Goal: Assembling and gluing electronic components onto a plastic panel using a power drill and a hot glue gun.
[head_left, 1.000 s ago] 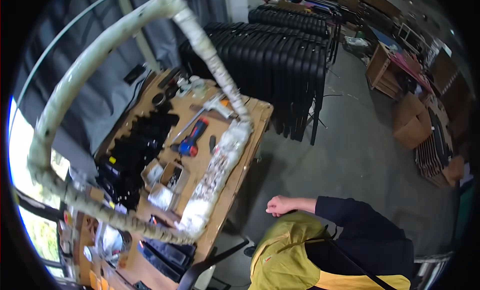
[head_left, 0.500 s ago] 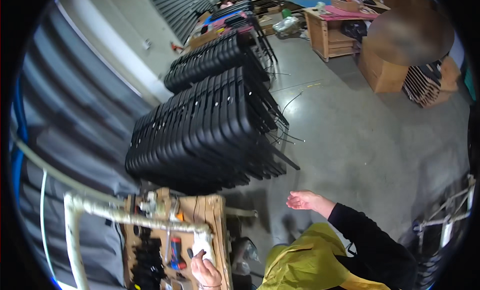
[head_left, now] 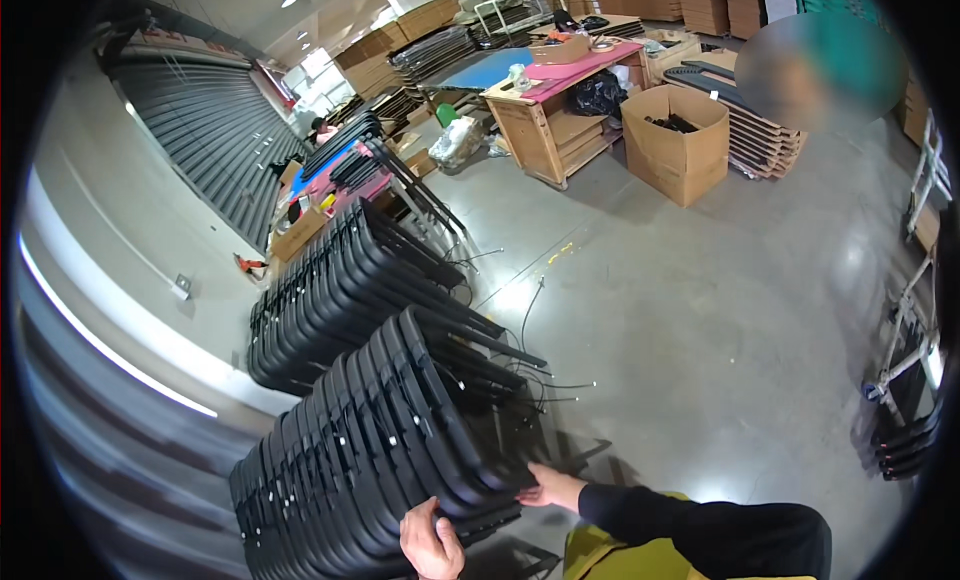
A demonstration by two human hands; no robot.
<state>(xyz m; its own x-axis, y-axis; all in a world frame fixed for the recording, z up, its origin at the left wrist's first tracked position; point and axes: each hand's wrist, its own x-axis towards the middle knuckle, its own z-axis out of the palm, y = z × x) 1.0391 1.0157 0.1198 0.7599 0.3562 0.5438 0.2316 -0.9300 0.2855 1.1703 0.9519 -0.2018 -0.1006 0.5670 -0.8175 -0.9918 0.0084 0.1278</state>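
A row of black, rounded frames (head_left: 390, 420) stands packed together in front of me, with straight legs and loose cables sticking out to the right. My right hand (head_left: 550, 487) reaches the right end of the nearest frame, its fingers closed round the edge and partly hidden. Close to the same frame, nearer to me, is my left hand (head_left: 432, 545), its thumb apart from the loosely bent fingers and nothing seen in it. Whether the left fingertips touch the frame I cannot tell.
Behind stands a second row of black frames (head_left: 330, 290). Farther off are a wooden workbench (head_left: 530, 140) and an open cardboard box (head_left: 680, 150) with black parts inside. A metal rack (head_left: 905, 330) stands at the right. A grey wall (head_left: 130, 230) bounds the left.
My view has moved forward to the frames, and the workbench with tools has left the picture. My left hand has let go of a small dark thing; my right hand has come to the nearest frame.
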